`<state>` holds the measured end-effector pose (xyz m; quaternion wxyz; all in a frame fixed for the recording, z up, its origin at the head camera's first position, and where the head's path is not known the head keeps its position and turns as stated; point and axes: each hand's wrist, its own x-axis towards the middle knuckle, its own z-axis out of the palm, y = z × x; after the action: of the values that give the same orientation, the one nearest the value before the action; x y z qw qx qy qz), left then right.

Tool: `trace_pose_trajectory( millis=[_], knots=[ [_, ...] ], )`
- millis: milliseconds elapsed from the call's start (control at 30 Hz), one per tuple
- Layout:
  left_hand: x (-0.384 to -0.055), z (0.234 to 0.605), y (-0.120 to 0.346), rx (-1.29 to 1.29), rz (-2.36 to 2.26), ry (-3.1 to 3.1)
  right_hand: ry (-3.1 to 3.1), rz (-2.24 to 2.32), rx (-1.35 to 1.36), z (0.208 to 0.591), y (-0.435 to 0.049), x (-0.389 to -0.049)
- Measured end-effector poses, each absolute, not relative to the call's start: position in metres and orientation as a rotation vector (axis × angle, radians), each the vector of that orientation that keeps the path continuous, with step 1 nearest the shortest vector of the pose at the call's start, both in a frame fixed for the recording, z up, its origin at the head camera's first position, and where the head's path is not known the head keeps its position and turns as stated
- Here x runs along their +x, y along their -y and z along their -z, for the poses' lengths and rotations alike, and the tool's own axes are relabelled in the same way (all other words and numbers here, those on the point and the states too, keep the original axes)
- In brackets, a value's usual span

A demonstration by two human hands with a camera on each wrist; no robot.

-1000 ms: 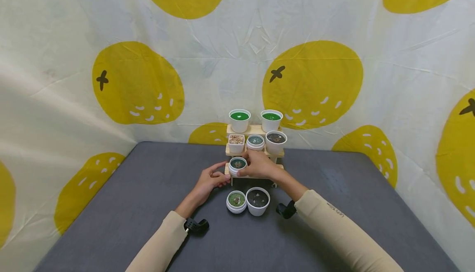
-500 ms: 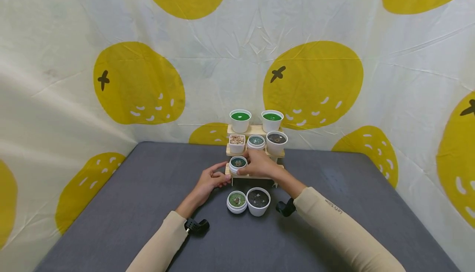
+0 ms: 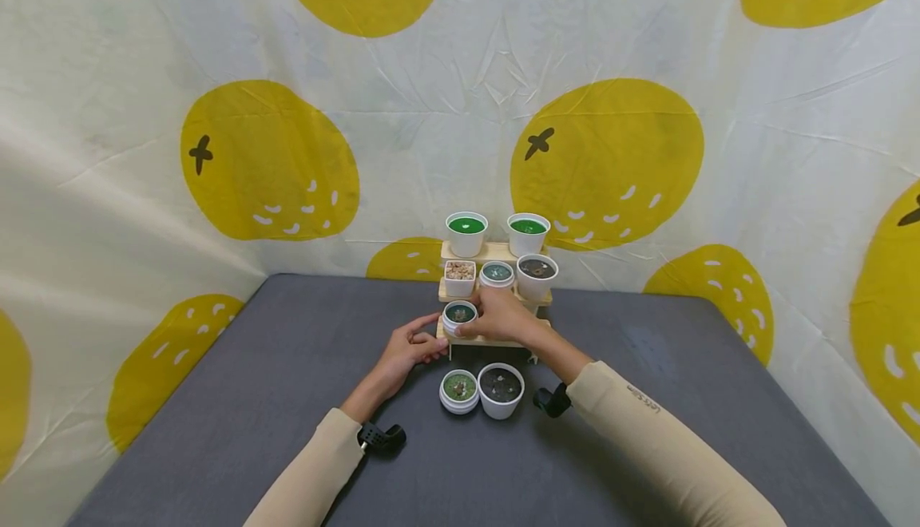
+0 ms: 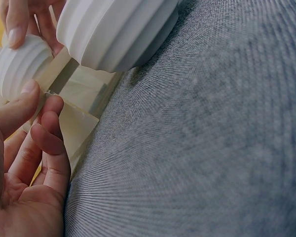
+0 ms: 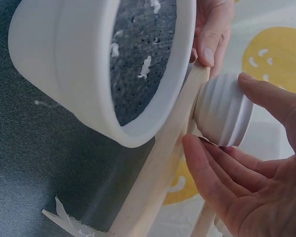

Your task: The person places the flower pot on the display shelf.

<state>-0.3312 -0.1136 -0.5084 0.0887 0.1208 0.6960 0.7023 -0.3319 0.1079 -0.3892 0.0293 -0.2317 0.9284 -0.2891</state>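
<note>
My right hand (image 3: 505,321) holds a small ribbed white pot (image 3: 460,316) with dark green filling, its thumb and fingers on opposite sides in the right wrist view. That pot (image 5: 222,108) sits upright at the left end of the lowest tier of a stepped wooden stand (image 3: 489,251). With thumb and fingertips, my left hand (image 3: 406,353) pinches the left end of this tier; the left wrist view has the same hand (image 4: 32,163) close to the ribbed pot (image 4: 22,66). The right hand covers much of the lowest tier.
In front of the stand are a ribbed pot with green filling (image 3: 458,388) and a larger dark-filled cup (image 3: 501,390). Two green-filled cups, one a white cup (image 3: 465,239), top the stand. The middle tier bears a square pot (image 3: 459,279), a ribbed pot (image 3: 496,274) and a dark-filled cup (image 3: 536,275).
The pot in my right hand has shifted slightly left and back on the lowest tier. My left hand has kept its place at the stand's end.
</note>
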Motion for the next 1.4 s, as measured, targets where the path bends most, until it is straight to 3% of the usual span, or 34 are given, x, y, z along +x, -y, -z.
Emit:
trace_pose_trajectory(
  millis=[1167, 1400],
  knots=[
    [-0.331, 0.509, 0.112, 0.376, -2.095, -2.067, -2.861, 0.818, -0.655, 0.388, -0.125, -0.320],
    [-0.331, 0.509, 0.112, 0.358, -2.095, -2.076, -2.709, 1.012, -0.821, 0.385, -0.145, -0.307]
  ],
)
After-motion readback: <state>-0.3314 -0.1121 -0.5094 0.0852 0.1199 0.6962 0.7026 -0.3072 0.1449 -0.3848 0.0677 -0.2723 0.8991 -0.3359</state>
